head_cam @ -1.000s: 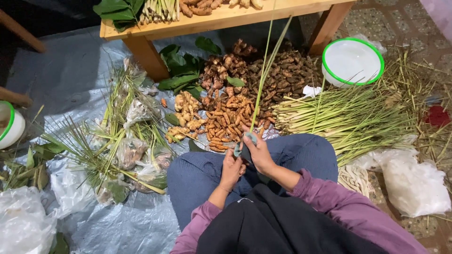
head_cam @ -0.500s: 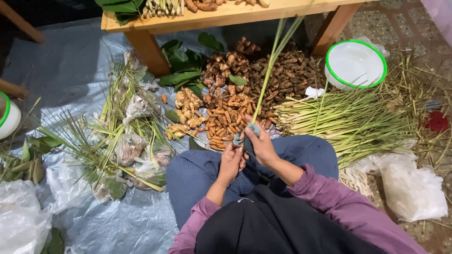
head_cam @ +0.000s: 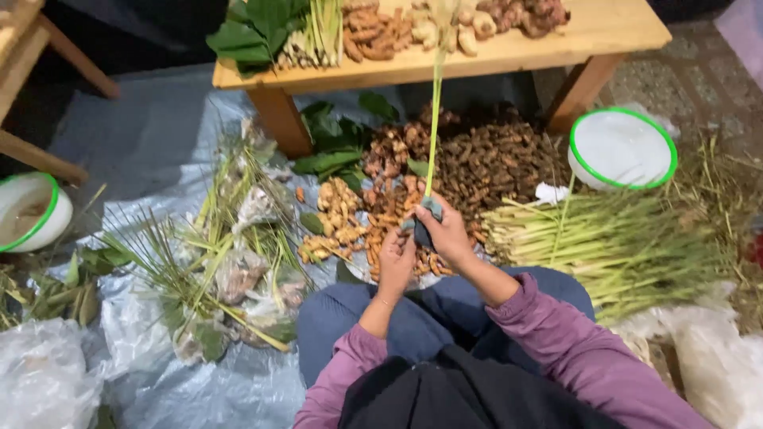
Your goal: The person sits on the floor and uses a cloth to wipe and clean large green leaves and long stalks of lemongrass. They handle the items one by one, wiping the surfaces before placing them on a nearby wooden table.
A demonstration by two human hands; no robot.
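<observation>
Your right hand holds a lemongrass stalk upright over your lap, its grip pinching the stalk's base — a dark blade-like tool sits there too. Your left hand closes on the same base from the other side. Bundled lemongrass lies to your right, near a white bowl.

A plastic sheet covers the floor. On it, directly ahead of the knees, lies a heap of roots, partly under the tabletop, which carries leaves, stalks and more roots. To the right of the heap lies a bundle of lemongrass stalks, with a bowl behind it. To the left lies a pile of trimmings, and farther left a second bowl. A bag lies at near left.
</observation>
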